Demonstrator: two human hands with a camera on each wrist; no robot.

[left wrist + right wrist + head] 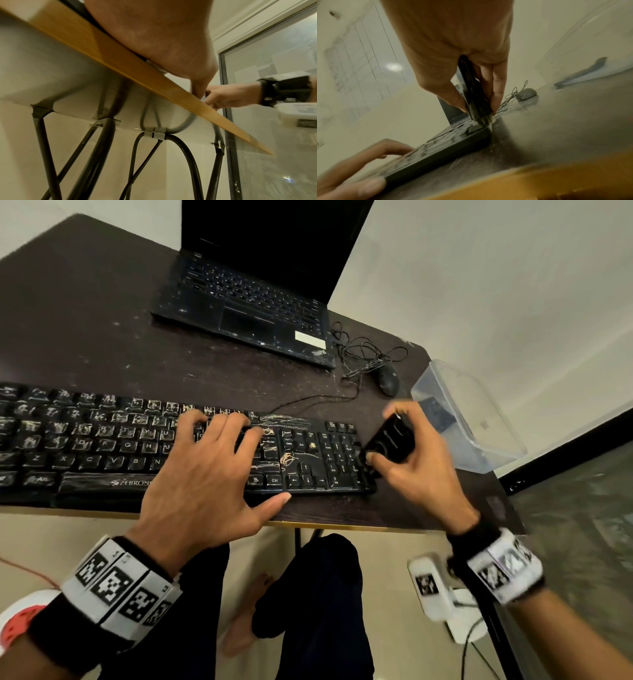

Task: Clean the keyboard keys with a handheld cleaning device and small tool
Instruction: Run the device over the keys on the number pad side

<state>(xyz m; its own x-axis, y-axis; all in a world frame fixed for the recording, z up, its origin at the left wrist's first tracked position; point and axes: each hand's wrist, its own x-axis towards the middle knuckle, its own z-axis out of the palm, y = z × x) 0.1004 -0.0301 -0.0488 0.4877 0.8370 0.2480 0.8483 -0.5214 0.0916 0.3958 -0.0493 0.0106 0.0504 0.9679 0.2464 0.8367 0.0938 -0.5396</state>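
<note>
Fingers (498,83) and thumb of right hand (416,474) pinch the black brush (390,440) — bristles down on the keyboard (308,470) at its right end, numpad edge. Left hand (209,470) lies flat, fingers straight and spread over the keys, thumb along the front edge. Keyboard sits at the near edge of the dark table (102,337) — keys streaked with whitish grime.

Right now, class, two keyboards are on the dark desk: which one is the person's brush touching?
The separate black full-size keyboard nearest the person: the black brush in the right hand meets its right end. The black laptop behind lies untouched.
</note>
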